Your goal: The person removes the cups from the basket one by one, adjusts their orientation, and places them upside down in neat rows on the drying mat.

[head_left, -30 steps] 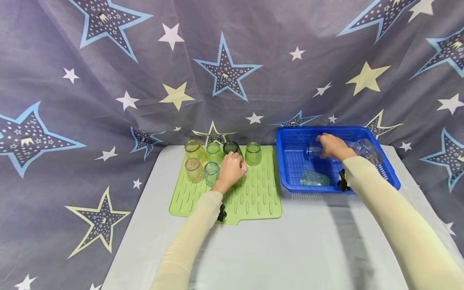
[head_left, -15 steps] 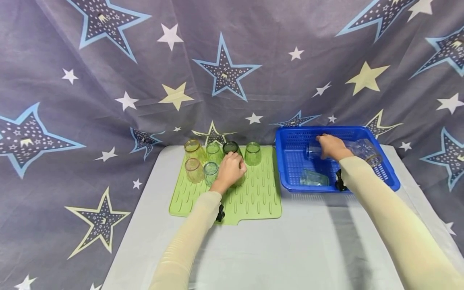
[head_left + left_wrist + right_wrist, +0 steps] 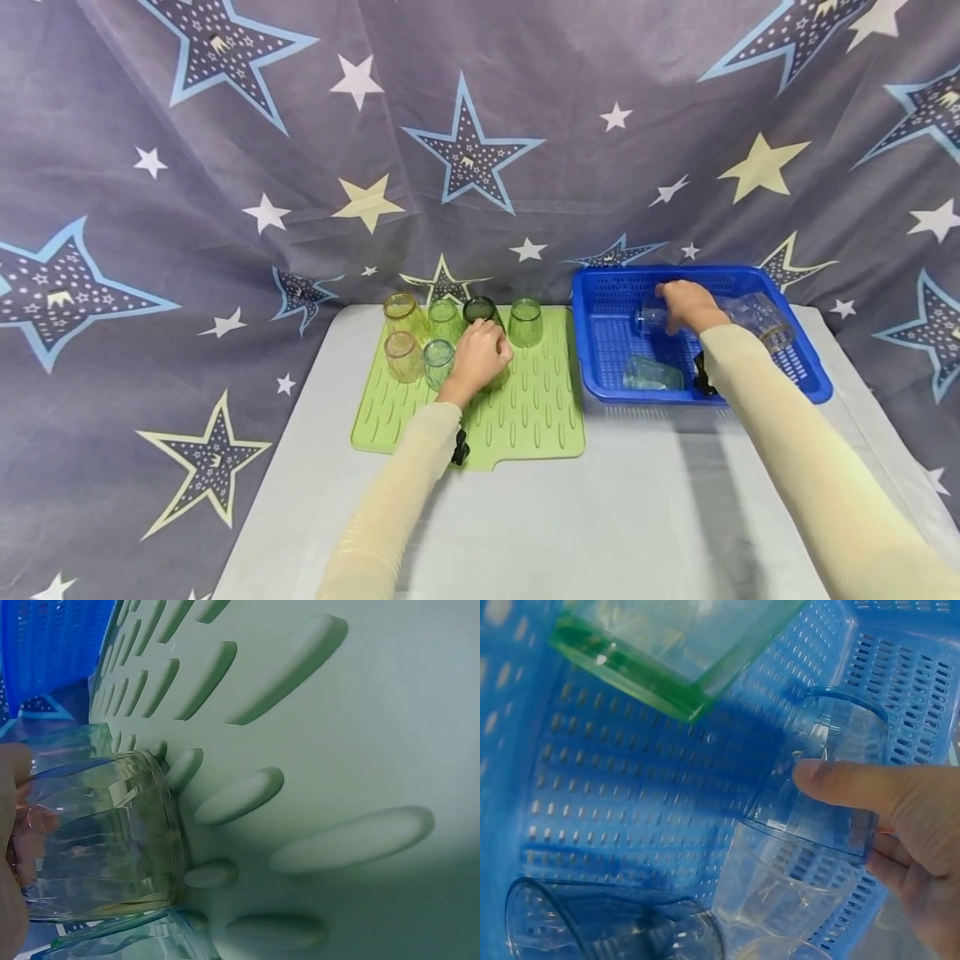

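Note:
My left hand grips a pale amber-tinted glass, its rim down on the green drying mat; in the head view the hand mostly hides it. Around it on the mat stand a light blue glass, a pinkish one, a dark green one and several yellow or green ones. Inside the blue basket, my right hand holds a bluish glass lying on its side, thumb across it and fingers behind.
A greenish glass lies near the basket's front wall. Clear glasses lie at its right side, and a bluish glass shows in the right wrist view. Behind the white table hangs a star-patterned cloth.

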Motion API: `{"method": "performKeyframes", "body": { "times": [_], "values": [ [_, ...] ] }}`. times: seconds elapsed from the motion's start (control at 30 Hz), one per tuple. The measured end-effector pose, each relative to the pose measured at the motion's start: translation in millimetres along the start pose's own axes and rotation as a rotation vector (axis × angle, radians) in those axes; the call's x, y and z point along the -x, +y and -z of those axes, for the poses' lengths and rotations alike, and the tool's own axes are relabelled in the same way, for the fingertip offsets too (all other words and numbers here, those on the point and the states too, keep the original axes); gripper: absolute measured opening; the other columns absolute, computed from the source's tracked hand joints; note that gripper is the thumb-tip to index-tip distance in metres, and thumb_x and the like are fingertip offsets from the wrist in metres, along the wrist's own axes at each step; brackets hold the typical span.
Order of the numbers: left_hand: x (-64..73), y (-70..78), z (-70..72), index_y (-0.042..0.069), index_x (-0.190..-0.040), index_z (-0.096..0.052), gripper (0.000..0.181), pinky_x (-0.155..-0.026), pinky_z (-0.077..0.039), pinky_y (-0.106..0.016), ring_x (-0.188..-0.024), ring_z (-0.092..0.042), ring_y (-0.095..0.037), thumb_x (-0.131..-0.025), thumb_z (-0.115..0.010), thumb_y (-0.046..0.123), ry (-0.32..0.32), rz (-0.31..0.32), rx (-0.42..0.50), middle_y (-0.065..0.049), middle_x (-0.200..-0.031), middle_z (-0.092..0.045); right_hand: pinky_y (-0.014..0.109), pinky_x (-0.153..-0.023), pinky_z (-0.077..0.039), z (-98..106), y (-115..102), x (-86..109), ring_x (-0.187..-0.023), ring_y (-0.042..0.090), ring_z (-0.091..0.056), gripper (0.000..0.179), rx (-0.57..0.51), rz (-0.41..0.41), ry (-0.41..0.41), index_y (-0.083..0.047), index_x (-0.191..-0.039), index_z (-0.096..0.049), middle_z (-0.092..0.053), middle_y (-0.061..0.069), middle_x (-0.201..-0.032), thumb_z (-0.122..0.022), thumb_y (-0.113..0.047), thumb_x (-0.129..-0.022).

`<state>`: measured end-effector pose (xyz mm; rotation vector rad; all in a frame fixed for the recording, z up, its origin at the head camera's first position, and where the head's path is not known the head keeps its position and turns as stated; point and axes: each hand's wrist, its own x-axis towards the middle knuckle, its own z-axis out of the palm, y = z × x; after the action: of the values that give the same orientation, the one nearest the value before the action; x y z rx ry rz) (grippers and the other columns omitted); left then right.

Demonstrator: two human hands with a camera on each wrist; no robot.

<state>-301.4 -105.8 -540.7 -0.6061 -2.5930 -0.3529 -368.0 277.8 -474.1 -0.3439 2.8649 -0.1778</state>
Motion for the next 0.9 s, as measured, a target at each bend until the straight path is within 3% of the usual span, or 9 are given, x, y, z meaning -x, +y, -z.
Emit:
{"method": "performKeyframes", "body": {
  "times": [0.33,0.9],
  "values": [
    [2.2,-0.6,-2.4,0.008,-0.075,-0.067,0.01,-0.072,-0.05,-0.035,-0.073,-0.055,-0.023,-0.085,-0.065,0.009,0.074,-0.036,-0.039,-0.005,-0.076,-0.064,0.059,-0.097,-0.052,-4.5,-2.0,1.1,-0.122,0.053,-0.056,0.074,0.026,0.005,0.016,0.01,-0.139,-0.054,-0.054,0.035,-0.14,-0.084,0.003,-0.071],
    [2.1,-0.6,-3.3,0.009,-0.075,-0.066,0.011,-0.076,-0.051,-0.036,-0.077,-0.056,-0.024,-0.086,-0.064,0.009,0.024,0.008,-0.027,-0.005,-0.078,-0.063,0.057,-0.091,-0.055,-1.0,-3.8,-0.6,-0.118,0.052,-0.058,0.074,-0.002,-0.009,0.01,0.009,-0.139,-0.054,-0.053,0.036,-0.14,-0.084,0.004,-0.072]
  ]
}}
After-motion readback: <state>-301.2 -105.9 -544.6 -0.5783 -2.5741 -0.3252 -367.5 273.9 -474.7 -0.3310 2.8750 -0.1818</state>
